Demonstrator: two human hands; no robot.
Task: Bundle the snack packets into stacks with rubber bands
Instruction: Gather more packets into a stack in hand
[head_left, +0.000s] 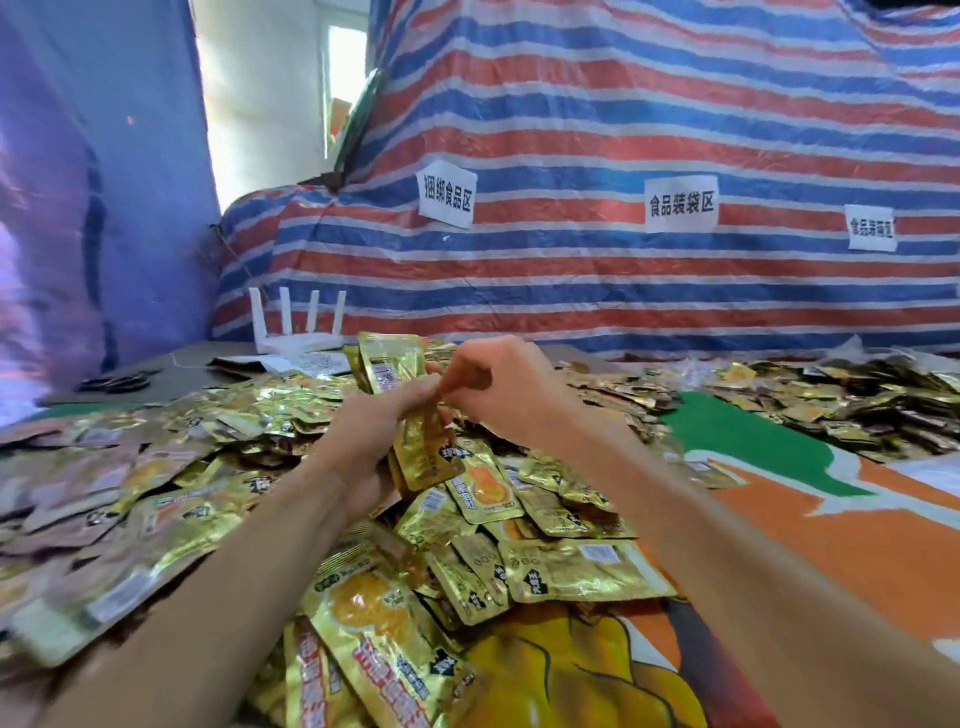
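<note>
My left hand (382, 431) grips a stack of gold snack packets (392, 364) held upright above the table, its top and bottom ends sticking out past my fingers. My right hand (498, 384) is curled close beside it, its fingertips pinching something thin and tan at the stack's side, apparently a rubber band (451, 387). A broad heap of loose gold packets (467, 566) covers the table below both hands.
A second heap of packets (841, 400) lies at the far right. The table cover (779, 519) is orange and green. A white router (298, 325) stands at the back left, dark rubber bands (114, 383) beside it. A striped tarp (623, 156) with paper labels hangs behind.
</note>
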